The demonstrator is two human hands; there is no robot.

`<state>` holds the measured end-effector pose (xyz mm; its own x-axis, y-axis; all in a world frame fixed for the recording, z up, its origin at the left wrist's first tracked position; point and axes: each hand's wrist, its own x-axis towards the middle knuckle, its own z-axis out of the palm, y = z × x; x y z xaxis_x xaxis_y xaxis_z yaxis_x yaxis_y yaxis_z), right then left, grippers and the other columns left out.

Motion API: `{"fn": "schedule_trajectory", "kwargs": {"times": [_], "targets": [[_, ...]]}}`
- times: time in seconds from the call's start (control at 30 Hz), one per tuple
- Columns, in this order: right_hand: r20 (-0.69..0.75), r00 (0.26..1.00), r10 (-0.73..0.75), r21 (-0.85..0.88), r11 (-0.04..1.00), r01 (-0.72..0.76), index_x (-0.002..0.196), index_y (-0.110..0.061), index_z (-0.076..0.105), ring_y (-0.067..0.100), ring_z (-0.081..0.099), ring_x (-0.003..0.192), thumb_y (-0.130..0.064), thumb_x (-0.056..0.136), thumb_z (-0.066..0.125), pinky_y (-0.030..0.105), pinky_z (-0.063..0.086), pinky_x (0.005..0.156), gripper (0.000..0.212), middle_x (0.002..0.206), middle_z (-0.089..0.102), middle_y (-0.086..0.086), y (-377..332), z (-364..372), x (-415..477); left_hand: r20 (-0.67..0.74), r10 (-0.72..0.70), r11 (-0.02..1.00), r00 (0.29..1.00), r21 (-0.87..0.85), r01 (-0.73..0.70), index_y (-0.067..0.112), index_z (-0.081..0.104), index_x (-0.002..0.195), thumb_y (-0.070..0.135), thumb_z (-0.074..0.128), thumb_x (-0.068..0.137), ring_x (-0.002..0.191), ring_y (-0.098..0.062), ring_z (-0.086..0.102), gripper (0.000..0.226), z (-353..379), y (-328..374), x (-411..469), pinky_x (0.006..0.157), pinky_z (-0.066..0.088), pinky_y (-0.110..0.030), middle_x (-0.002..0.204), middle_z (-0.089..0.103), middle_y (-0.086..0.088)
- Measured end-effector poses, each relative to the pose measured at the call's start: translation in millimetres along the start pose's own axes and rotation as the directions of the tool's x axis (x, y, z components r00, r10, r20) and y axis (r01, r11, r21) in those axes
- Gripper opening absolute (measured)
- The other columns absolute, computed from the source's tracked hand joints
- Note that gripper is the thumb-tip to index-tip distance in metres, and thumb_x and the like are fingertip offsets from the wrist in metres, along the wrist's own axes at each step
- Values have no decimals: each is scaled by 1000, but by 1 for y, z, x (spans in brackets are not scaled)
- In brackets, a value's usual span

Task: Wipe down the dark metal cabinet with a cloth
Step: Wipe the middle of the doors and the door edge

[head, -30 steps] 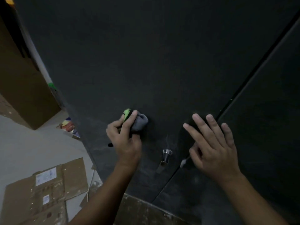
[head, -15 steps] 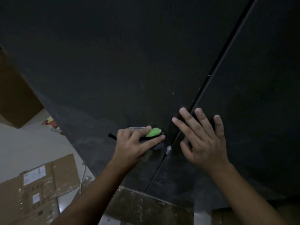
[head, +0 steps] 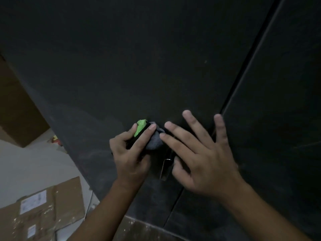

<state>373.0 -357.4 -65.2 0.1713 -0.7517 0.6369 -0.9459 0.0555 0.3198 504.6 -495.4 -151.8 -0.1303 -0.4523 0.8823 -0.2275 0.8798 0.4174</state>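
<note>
The left hand [head: 129,157] grips a bunched cloth [head: 153,140] against the cabinet [head: 139,66] door, while the right hand [head: 205,164] rests beside it with fingers [head: 191,122] spread flat.

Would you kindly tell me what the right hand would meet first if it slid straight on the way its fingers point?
Most likely the grey cloth gripped by the left hand: the right hand points up-left along the cabinet door, its forefinger tip almost at the cloth.

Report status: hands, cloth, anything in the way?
Left hand grips grey-and-green cloth against dark cabinet door. Right hand open, spread on door. Metal door handle between hands, just below cloth.
</note>
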Motion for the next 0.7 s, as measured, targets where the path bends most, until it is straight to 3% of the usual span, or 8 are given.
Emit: {"fn": "schedule_trajectory", "kwargs": {"times": [0.1,0.2,0.27,0.33,0.43,0.53,0.63,0.7], "targets": [[-60,998,1,16,1000,0,126,-22,69,20,41,143,-37,81,60,57,8,121,48,129,66,-5,-14,25,-3,-60,84,996,995,-3,-85,20,51,139,-11,56,74,116,-16,49,72,1,-13,-8,90,49,-44,122,48,-3],[-99,995,-8,-3,1000,8,117,-24,72,20,55,130,-38,85,59,49,25,116,37,110,69,-6,-25,42,-11,-180,67,997,981,-13,-71,6,55,128,-15,56,67,118,6,46,64,-7,-35,-12,84,49,-51,123,56,4],[-127,991,-51,50,997,57,95,-23,74,22,61,119,-32,87,60,42,35,107,18,101,67,-4,-34,53,-18,-251,10,999,968,-41,-21,8,57,125,-8,51,69,117,2,49,59,-13,-50,-13,86,49,-54,123,55,9],[-142,989,-41,133,989,60,79,-18,69,22,61,107,-25,86,62,36,39,98,12,94,62,-1,-40,60,-22,-301,-86,996,950,-64,70,9,56,129,-1,50,74,116,-7,51,57,-19,-64,-11,94,48,-45,126,52,9],[-173,984,50,224,975,-10,72,-16,67,17,54,94,-22,83,64,26,37,92,13,85,54,-3,-47,67,-21,-336,-273,961,901,-144,237,14,53,134,11,62,85,118,-16,53,50,-25,-78,-5,98,48,-37,127,52,3],[-198,965,174,327,939,-102,71,-17,67,10,45,88,-19,78,67,17,34,86,7,80,50,-7,-58,72,-21,-326,-429,894,843,-285,345,23,52,134,30,75,86,115,-9,56,53,-28,-84,-2,98,50,-39,128,55,1],[-215,935,284,395,900,-183,70,-19,69,9,42,86,-19,75,67,17,34,80,5,76,47,-9,-69,76,-18,-343,-461,877,818,-315,363,22,57,128,28,77,83,107,-7,57,50,-29,-77,-8,97,50,-35,120,58,1],[-201,920,337,402,885,-237,70,-20,70,10,42,85,-19,73,64,22,37,79,7,74,47,-9,-73,74,-14,-293,-390,919,873,-190,346,17,59,124,22,76,82,103,-16,56,46,-29,-68,-15,91,48,-35,111,57,-1]]}}
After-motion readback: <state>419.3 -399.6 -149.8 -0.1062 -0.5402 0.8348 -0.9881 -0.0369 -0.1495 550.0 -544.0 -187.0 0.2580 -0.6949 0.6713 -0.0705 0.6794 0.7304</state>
